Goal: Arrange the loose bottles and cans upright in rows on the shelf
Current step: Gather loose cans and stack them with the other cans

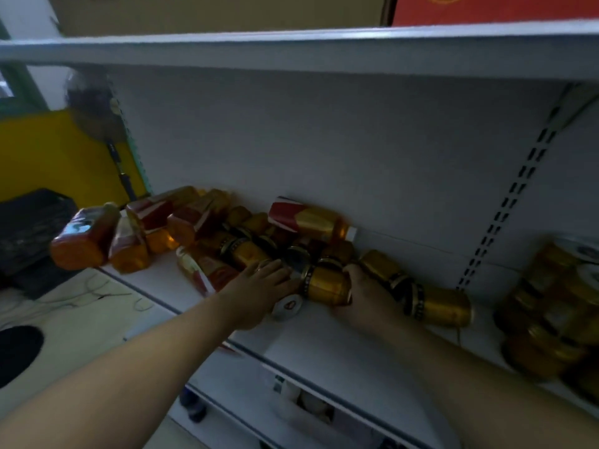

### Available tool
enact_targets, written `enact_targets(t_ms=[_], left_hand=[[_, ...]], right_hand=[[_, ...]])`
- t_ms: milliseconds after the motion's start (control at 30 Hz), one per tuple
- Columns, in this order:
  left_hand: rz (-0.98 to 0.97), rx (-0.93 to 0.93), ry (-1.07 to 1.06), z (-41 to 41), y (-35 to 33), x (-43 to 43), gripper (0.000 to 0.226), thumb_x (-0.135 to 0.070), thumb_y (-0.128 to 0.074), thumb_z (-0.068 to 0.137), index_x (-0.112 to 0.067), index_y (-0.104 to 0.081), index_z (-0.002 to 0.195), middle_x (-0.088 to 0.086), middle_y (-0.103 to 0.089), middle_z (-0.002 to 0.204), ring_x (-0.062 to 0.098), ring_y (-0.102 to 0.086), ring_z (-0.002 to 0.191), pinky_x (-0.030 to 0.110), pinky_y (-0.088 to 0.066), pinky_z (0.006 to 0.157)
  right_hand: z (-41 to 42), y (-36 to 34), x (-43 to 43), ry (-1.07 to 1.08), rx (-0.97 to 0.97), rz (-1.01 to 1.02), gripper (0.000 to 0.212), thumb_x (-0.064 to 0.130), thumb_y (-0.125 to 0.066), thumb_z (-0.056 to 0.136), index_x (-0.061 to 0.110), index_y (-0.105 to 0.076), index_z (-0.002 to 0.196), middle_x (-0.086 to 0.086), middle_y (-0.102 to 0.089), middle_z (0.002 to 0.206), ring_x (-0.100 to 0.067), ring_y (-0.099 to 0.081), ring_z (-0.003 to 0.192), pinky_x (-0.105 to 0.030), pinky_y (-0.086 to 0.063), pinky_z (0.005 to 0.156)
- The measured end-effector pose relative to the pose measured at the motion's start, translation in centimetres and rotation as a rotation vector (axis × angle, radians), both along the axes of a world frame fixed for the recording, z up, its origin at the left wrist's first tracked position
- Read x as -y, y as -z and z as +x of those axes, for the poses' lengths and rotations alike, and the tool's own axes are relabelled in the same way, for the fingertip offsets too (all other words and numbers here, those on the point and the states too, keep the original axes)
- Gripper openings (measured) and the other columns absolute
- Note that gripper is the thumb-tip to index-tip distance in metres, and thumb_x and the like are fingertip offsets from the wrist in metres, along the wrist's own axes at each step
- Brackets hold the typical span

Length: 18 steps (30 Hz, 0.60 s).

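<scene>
Several amber bottles (308, 220) with red labels and gold cans (437, 306) lie on their sides in a heap on the white shelf (340, 345). More bottles (86, 238) stick out past the shelf's left end. My left hand (259, 290) lies palm down, fingers stretched out, over a fallen can whose pale end (287, 306) shows beneath it. My right hand (369, 296) grips one end of a gold can (327, 285) lying in the middle of the heap. Both arms reach in from below.
A blurred cluster of gold cans (551, 312) stands at the shelf's right end. The upper shelf (291, 50) overhangs close above. A lower shelf (291, 403) holds some items. A black crate (32, 228) and a yellow board (48, 150) are at the left.
</scene>
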<state>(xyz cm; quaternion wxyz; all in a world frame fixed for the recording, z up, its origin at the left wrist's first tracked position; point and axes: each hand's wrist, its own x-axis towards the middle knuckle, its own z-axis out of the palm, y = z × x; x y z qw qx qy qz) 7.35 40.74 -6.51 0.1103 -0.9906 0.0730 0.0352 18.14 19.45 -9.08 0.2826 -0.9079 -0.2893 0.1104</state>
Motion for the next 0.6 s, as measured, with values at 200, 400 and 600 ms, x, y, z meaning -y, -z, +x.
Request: enact_targets(t_ms=[200, 400, 600], left_hand=[[-0.205, 0.076, 0.088, 1.4, 0.5, -1.1, 0.08, -0.043, -0.065, 0.077, -0.033, -0.023, 0.144, -0.001, -0.03, 0.146, 0.025, -0.024, 0.135, 0.039, -0.024, 0.108], [-1.254, -0.046, -0.081, 0.2, 0.0, 2.4, 0.059, -0.028, -0.082, 0.067, -0.033, -0.051, 0.117, -0.018, -0.064, 0.108, 0.0, -0.059, 0.101, 0.02, -0.044, 0.086], [-1.422, -0.076, -0.128, -1.3, 0.8, 3.8, 0.062, -0.009, -0.079, 0.07, -0.022, -0.048, 0.122, -0.011, -0.061, 0.109, -0.012, -0.056, 0.088, 0.0, -0.041, 0.063]], right_hand=[[-2.3, -1.3, 2.3, 0.152, 0.018, 0.22, 0.074, 0.038, -0.08, 0.069, 0.029, -0.042, 0.132, 0.008, -0.041, 0.124, -0.013, -0.046, 0.112, -0.031, -0.042, 0.089], [-6.7, -0.6, 3.6, 0.401, 0.008, 0.513, 0.062, 0.021, -0.079, 0.071, 0.036, -0.044, 0.12, 0.023, -0.046, 0.112, -0.002, -0.051, 0.102, -0.006, -0.039, 0.071], [-10.4, 0.4, 4.0, 0.567, -0.071, 0.615, 0.07, 0.025, -0.083, 0.065, 0.05, -0.042, 0.117, 0.021, -0.06, 0.111, -0.002, -0.059, 0.1, -0.027, -0.049, 0.084]])
